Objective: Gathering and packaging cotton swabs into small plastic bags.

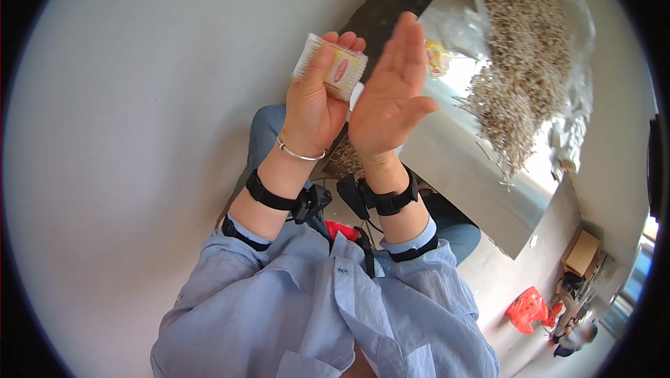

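Note:
My left hand [310,109] is closed on a small clear pack of cotton swabs [343,71], with the thumb across its front. White tips line the pack's edges, and it bears a yellow label with a red oval. My right hand [392,92] is beside it, palm up and fingers stretched out, with the thumb spread to the right. Nothing lies on its palm. A small white edge [356,96] shows between the hands; what it belongs to is hidden. On the table [464,168] to the right, a large heap of thin loose sticks [523,50] lies on clear plastic sheeting.
A crumpled yellow-and-clear packet [437,59] lies by the heap. More loose sticks [347,158] show below my hands. A plain wall [139,134] fills the left side. On the floor at lower right are a red bag [528,309] and a cardboard box [581,254]; a person [578,336] is beyond.

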### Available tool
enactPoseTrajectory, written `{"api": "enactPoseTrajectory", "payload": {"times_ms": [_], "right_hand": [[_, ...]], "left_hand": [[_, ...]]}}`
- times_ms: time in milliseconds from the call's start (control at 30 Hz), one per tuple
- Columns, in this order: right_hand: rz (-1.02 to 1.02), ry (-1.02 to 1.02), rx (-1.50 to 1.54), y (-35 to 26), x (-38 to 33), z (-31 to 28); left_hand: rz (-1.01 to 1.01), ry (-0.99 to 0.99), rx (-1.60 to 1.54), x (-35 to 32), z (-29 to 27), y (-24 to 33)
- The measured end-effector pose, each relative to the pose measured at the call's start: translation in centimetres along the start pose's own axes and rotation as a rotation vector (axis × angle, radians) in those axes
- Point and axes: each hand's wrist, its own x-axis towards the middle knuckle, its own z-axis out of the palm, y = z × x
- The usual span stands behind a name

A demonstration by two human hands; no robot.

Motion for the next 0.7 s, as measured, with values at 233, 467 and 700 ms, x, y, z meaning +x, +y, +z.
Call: {"api": "enactPoseTrajectory", "payload": {"times_ms": [233, 467, 700], "right_hand": [[-0.122, -0.085, -0.155, -9.8, -1.4, 0.4], [-0.185, -0.079, -0.340, -15.3, -4.0, -2.2], [-0.283, 0.016, -0.568, -18.1, -5.9, -3.3]], "left_hand": [[-0.118, -0.113, 0.106, -8.4, 4.8, -2.2], [-0.165, -0.367, 0.131, -14.0, 7.1, -3.7], [-0.197, -0.464, 0.231, -16.6, 8.1, -5.0]]}}
